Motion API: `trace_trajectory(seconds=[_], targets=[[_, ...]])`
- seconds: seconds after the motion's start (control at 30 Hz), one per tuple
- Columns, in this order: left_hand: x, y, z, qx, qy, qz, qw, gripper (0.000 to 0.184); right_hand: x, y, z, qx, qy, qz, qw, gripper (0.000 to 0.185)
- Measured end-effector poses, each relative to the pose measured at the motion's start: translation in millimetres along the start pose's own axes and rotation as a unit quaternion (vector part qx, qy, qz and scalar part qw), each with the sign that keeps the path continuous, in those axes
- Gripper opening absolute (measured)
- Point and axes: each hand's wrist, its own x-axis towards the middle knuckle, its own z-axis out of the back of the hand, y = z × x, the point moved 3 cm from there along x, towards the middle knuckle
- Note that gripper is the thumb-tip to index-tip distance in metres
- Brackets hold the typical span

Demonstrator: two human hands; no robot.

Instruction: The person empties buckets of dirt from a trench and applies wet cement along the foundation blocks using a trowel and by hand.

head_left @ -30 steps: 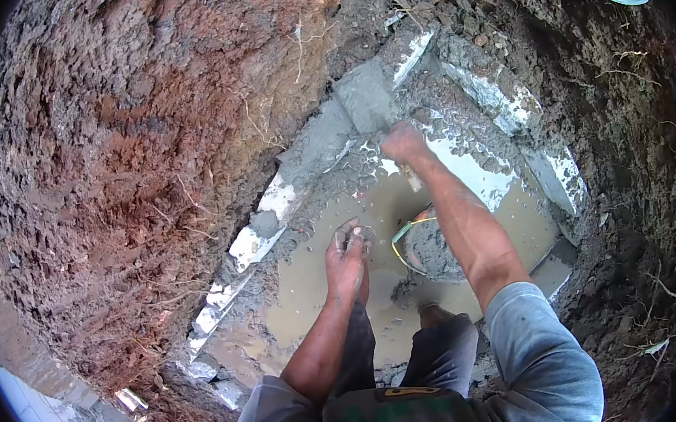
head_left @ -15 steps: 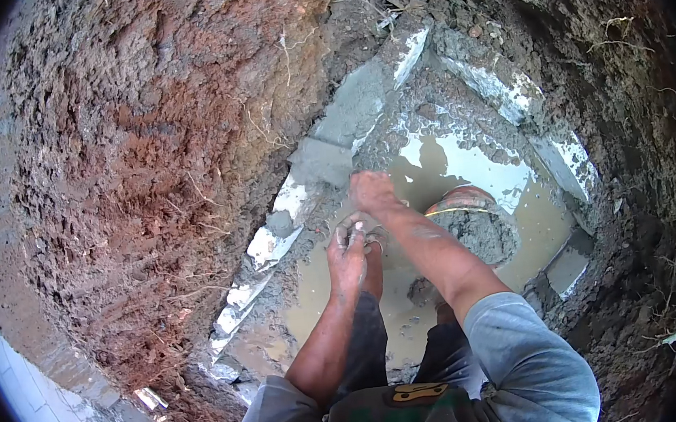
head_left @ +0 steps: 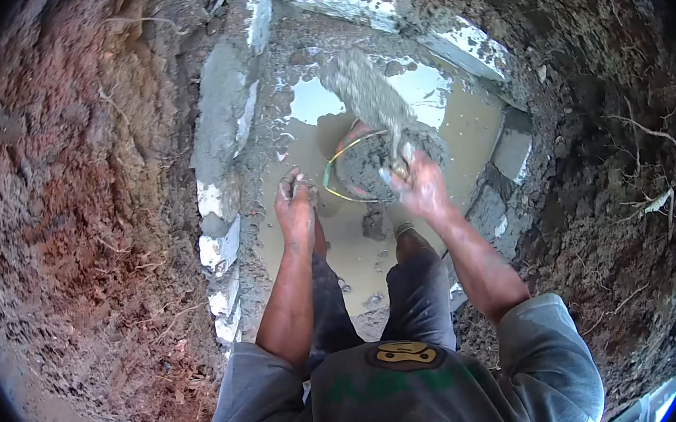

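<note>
My right hand grips the handle of a trowel, whose blade is grey with wet mortar and blurred by motion. The blade points up and left over the far side of a bucket. Grey mortar fills the bucket, which stands in muddy water with a coloured band or handle along its left side. My left hand is held to the left of the bucket, its fingers curled in; anything inside them is hidden.
A mortar-covered course of white-faced blocks runs along the left. More blocks curve round the back and right. Muddy water surrounds my legs. Steep earth walls with roots rise on both sides.
My right hand and the trowel have swung from the left block course to the bucket. The view has turned right, and my left hand stays curled, now farther from my right.
</note>
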Motion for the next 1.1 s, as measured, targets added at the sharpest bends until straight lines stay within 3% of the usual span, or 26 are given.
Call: trace_trajectory(seconds=[0.1,0.2,0.27,0.33,0.43,0.53,0.63,0.67,0.77,0.87,0.9,0.97,1.0,1.1], targets=[[7,2,-18,0.020,0.016,0.008,1.000,0.029,-82,-36,1,-0.058,-0.053,0.016,0.997,0.031],[44,23,-13,0.111,0.018,-0.050,0.992,0.032,-103,-145,-60,-0.214,0.137,-0.108,0.961,0.030],[44,29,-18,0.173,0.011,-0.046,0.984,0.032,-117,-168,-73,-0.214,0.168,-0.147,0.951,0.031],[70,25,-42,0.178,0.026,-0.093,0.979,0.031,-100,-171,-73,-0.246,0.151,-0.124,0.949,0.031],[70,33,-55,0.205,0.061,-0.125,0.969,0.034,-121,-170,-46,-0.207,0.131,-0.230,0.942,0.034],[59,47,-59,0.262,0.053,-0.116,0.957,0.040,-140,-194,-8,-0.204,0.060,-0.239,0.947,0.035],[97,82,-72,0.334,0.075,-0.141,0.929,0.045,-142,-237,-1,-0.134,0.000,-0.322,0.937,0.033],[112,93,-72,0.350,0.086,-0.147,0.921,0.046,-142,-257,-20,0.207,-0.084,-0.438,0.871,0.031],[147,123,-76,0.439,0.089,-0.196,0.872,0.047,-113,-263,-52,0.476,-0.085,-0.461,0.744,0.031],[155,121,-88,0.532,0.100,-0.183,0.820,0.049,-102,-265,-109,0.452,-0.114,-0.458,0.757,0.028],[153,118,-90,0.559,0.108,-0.163,0.806,0.049,-106,-268,-123,0.384,-0.116,-0.435,0.806,0.026],[156,119,-91,0.502,0.155,-0.226,0.820,0.050,-123,-271,-144,0.237,-0.117,-0.385,0.884,0.024],[154,120,-88,0.470,0.179,-0.255,0.826,0.050,-125,-264,-139,0.012,-0.104,-0.314,0.944,0.020],[161,129,-74,0.433,0.185,-0.239,0.849,0.052,-132,-242,-114,-0.139,-0.001,-0.238,0.961,0.021]])
